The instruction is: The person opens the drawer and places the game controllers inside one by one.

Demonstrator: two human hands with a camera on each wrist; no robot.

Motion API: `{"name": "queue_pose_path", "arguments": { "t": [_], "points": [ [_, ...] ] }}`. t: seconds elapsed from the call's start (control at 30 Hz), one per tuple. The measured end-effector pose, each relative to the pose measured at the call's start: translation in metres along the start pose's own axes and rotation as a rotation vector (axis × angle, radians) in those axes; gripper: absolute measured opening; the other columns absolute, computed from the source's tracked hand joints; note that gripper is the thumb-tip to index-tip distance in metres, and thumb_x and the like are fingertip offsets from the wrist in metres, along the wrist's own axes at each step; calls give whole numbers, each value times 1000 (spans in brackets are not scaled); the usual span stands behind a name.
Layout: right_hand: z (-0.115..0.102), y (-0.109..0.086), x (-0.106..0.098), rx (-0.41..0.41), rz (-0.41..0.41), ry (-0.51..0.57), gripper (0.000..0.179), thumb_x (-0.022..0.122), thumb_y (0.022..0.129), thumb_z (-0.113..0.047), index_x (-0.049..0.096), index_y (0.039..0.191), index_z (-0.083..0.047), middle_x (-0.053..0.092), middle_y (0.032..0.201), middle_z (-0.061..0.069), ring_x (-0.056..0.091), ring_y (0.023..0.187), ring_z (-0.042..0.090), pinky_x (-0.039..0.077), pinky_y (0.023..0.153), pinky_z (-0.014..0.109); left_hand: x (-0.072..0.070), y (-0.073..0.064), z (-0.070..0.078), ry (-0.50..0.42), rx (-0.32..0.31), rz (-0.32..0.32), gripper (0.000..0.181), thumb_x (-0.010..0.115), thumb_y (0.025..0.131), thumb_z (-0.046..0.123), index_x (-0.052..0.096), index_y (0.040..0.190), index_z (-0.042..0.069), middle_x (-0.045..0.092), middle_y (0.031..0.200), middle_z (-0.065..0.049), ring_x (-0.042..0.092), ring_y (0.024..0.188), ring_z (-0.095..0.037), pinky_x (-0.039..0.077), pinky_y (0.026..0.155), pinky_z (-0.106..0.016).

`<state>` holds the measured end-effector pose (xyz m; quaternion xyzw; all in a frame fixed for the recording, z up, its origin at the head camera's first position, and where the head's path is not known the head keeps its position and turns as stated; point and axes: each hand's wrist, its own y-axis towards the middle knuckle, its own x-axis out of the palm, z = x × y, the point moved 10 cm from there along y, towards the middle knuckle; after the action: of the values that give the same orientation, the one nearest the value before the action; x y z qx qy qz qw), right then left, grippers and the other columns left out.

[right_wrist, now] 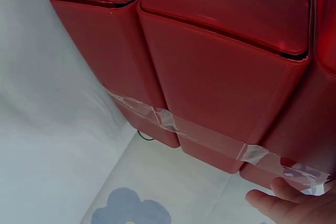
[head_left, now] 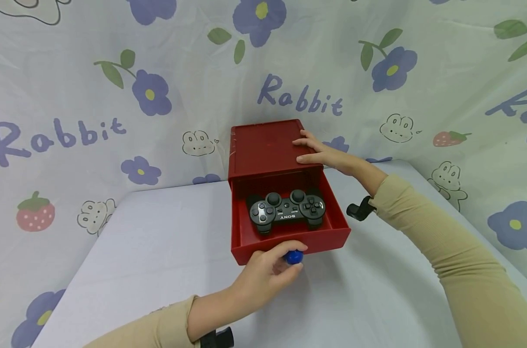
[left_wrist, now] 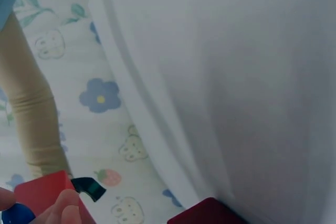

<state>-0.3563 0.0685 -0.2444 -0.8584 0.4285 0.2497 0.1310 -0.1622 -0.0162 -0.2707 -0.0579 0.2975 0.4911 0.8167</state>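
Observation:
A red box point(head_left: 238, 212) stands on the white-covered table with its lid point(head_left: 263, 150) tilted up at the back. Inside lies a black Sony game controller point(head_left: 286, 210). At the front wall my left hand point(head_left: 256, 280) pinches a round blue knob point(head_left: 294, 257) between thumb and fingers. The same blue knob point(left_wrist: 18, 214) shows at the lower left of the left wrist view. My right hand point(head_left: 326, 153) rests on the lid's right edge with its fingers spread. In the right wrist view, the fingers point(right_wrist: 268, 203) of that hand reach in at the lower right.
White cloth covers the table point(head_left: 172, 241). A printed curtain point(head_left: 194, 87) with flowers and rabbits hangs behind it and along the sides. Large red blocks point(right_wrist: 210, 82) with clear tape across them fill much of the right wrist view.

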Motion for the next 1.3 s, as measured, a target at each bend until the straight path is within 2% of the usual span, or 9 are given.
{"name": "queue_pose_path", "arguments": {
  "t": [0.2, 0.67, 1.1, 1.3],
  "points": [
    [1, 0, 0, 4, -2, 10, 60, 46, 80, -27, 18, 132, -17, -11, 138, -4, -3, 124, 21, 14, 95, 51, -4, 1, 2, -9, 4, 8, 25, 54, 79, 5, 51, 104, 9, 55, 70, -2, 47, 58, -6, 44, 55, -19],
    [2, 2, 0, 12, -6, -1, 58, 46, 81, -28, 20, 132, -18, -12, 138, -5, -5, 124, 18, 14, 95, 51, -16, 15, -10, -39, -48, 56, 28, 55, 79, 9, 52, 106, 12, 58, 89, 0, 53, 68, -9, 46, 63, -20],
    [2, 2, -1, 17, -5, -5, 58, 45, 81, -28, 20, 131, -18, -12, 138, -5, -4, 124, 20, 17, 94, 51, -22, 25, -17, -63, -56, 53, 27, 55, 80, 11, 52, 107, 12, 58, 86, 0, 54, 68, -11, 46, 62, -22],
    [6, 4, -1, 24, -11, 2, 57, 46, 81, -29, 20, 131, -19, -13, 137, -7, -5, 124, 19, 19, 93, 51, -21, 30, -32, -45, -46, 45, 26, 54, 80, 17, 52, 106, 20, 58, 83, 5, 53, 66, -8, 47, 61, -24]
  ]
}}
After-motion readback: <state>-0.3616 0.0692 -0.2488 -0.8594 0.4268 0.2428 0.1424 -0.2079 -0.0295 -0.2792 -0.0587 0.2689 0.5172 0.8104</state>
